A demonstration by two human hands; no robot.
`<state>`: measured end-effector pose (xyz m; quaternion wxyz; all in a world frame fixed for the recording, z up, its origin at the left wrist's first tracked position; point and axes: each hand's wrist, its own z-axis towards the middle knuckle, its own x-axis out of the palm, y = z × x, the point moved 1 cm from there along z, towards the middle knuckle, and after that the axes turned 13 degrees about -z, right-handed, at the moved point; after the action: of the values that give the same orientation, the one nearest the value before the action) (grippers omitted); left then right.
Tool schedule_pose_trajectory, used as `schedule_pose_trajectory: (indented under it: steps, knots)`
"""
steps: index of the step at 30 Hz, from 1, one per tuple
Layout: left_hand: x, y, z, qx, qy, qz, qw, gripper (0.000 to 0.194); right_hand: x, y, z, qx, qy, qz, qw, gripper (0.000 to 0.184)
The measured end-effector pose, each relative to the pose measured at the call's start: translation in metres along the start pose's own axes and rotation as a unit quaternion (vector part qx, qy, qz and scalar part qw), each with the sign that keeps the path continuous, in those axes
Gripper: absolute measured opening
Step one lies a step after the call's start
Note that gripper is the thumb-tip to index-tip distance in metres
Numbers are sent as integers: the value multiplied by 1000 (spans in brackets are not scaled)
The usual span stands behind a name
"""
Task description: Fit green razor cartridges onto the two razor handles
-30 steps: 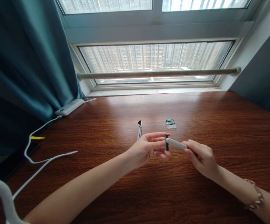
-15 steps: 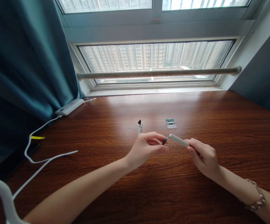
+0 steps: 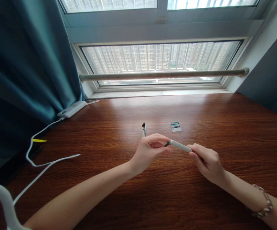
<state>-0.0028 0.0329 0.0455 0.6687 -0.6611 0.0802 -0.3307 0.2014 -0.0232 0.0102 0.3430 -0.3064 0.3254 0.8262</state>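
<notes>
Between the thumb and fingers of my left hand is a small black razor head, partly hidden by the fingertips. My right hand grips a light grey handle by its near end. The handle tilts up to the left, and its far tip meets the black head; whether they are locked together I cannot tell. Just beyond my left hand lies a silver razor with a black head, its lower part covered by that hand. Farther off is a clear case with green-striped blade cartridges.
All this is on a brown wooden table. White cable curls across the left side, near a white power strip and a yellow tag. A white curved stand rises at bottom left. A blue curtain hangs beside the window.
My right hand has moved slightly left, bringing the grey handle's tip from a small gap to contact with the black head. My left hand has barely moved, keeping its pinch.
</notes>
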Motion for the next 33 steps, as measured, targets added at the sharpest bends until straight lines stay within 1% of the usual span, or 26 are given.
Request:
schedule_pose_trajectory:
  steps: [5,10,13,15,17,19,22,25,29,33]
  knots:
    - [-1,-2,2,45,1,35,998,18,0,0,-2,-9,10,-13,1000,17]
    - [-1,-2,3,59,9,-3,998,23,1,1,-1,9,4,-5,1000,16]
    - [-1,-2,3,50,18,-41,998,30,0,1,1,26,-10,1,1000,15]
    - [0,-2,3,31,16,-68,997,38,1,1,1,15,-1,3,1000,15]
    - [-1,-2,3,9,6,-80,997,42,1,1,0,3,15,4,1000,16]
    - [-1,-2,2,-8,-3,-78,997,42,1,1,0,2,21,1,1000,16]
    - [-2,-2,2,-18,0,-75,997,42,1,1,0,3,12,-4,1000,17]
    - [-1,-3,2,-6,9,-62,998,43,0,3,0,-2,-4,-4,1000,17]
    - [0,-2,1,23,25,-32,999,45,0,3,1,-9,5,0,1000,17]
    - [2,-2,-1,38,42,1,998,48,-1,2,2,25,-16,-6,1000,16]
